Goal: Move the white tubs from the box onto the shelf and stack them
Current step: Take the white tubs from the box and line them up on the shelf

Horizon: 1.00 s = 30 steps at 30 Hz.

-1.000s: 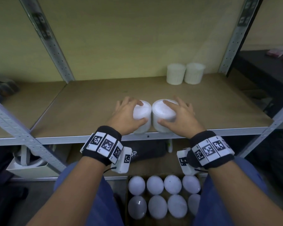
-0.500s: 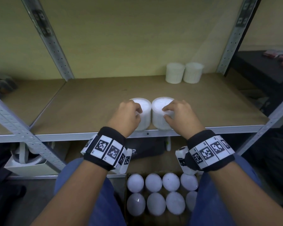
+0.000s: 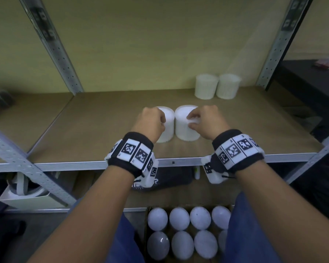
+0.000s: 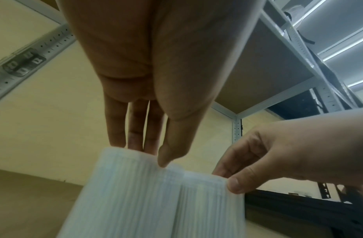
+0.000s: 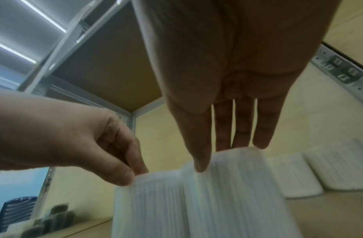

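Observation:
Two white ribbed tubs stand side by side on the brown shelf board, a little back from its front edge. My left hand pinches the top rim of the left tub, thumb in front and fingers behind. In the same way my right hand pinches the rim of the right tub, seen close in the right wrist view. Both tubs look blurred in the wrist views. Several more tubs fill the cardboard box on the floor between my knees.
Another two white tubs stand at the back right of the shelf. Grey perforated uprights frame the bay, and a metal lip runs along the front. A dark table lies to the right.
Both hands shifted from wrapping the tubs' sides to pinching their top rims. The two tubs now stand farther back from the shelf's front edge.

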Available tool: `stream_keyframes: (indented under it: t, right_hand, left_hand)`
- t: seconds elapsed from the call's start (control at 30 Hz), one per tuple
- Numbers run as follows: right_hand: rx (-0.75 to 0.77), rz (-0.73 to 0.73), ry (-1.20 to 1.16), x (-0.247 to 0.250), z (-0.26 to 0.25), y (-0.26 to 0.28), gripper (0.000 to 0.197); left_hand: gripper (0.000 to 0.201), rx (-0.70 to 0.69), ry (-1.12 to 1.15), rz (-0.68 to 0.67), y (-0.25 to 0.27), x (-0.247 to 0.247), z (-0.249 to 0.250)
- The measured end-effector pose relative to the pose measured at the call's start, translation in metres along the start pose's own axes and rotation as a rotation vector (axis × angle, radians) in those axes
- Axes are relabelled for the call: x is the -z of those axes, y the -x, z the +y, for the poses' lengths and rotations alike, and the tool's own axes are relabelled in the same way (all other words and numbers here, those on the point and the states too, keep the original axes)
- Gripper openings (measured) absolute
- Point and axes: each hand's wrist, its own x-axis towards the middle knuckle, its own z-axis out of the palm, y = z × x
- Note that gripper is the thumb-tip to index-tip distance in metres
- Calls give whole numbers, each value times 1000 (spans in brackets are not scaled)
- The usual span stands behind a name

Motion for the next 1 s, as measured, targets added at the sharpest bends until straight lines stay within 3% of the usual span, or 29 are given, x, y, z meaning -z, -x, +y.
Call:
stream_keyframes:
  t: [0.57, 1.0]
  right_hand:
    - [-42, -3, -25, -17, 15, -134, 31]
    - [-58, 39, 31, -32, 23, -202, 34]
  left_hand:
    - [22, 34, 15, -15, -127, -18, -21]
    - [23, 30, 73, 43, -200, -37, -35]
